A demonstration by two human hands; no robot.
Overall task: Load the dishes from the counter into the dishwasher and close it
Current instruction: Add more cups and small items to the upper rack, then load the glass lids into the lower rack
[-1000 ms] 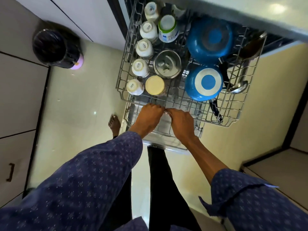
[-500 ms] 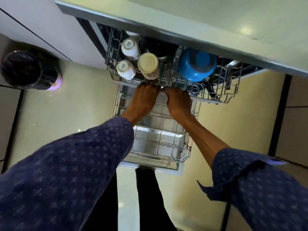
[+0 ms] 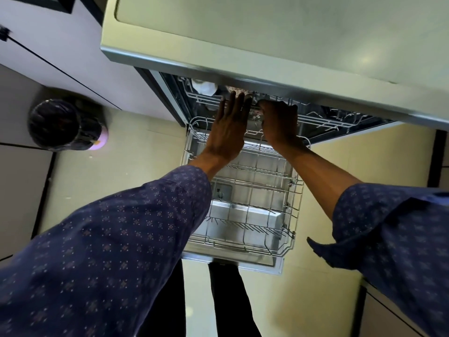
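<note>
Palms stay flat: my left hand (image 3: 227, 132), fingers straight, and right hand (image 3: 279, 125) (its grip hidden) press the upper rack's (image 3: 328, 119) front edge squarely home.

Pale cream glossy floor (image 3: 136, 181), soft light patches reflected on it. Grey flat-front cabinets (image 3: 73, 54) at upper left, thin dark seams between panels. More grey cabinet panels (image 3: 17, 190) along left edge. Round bin with black liner (image 3: 63, 125), pale pink rim, on floor near left cabinets. Light countertop (image 3: 279, 32) fills top, metallic front edge, 1 bright light spot reflected at right. Dark vertical trim (image 3: 439, 161) at right edge; grey panel (image 3: 393, 314) at lower right corner.
</note>
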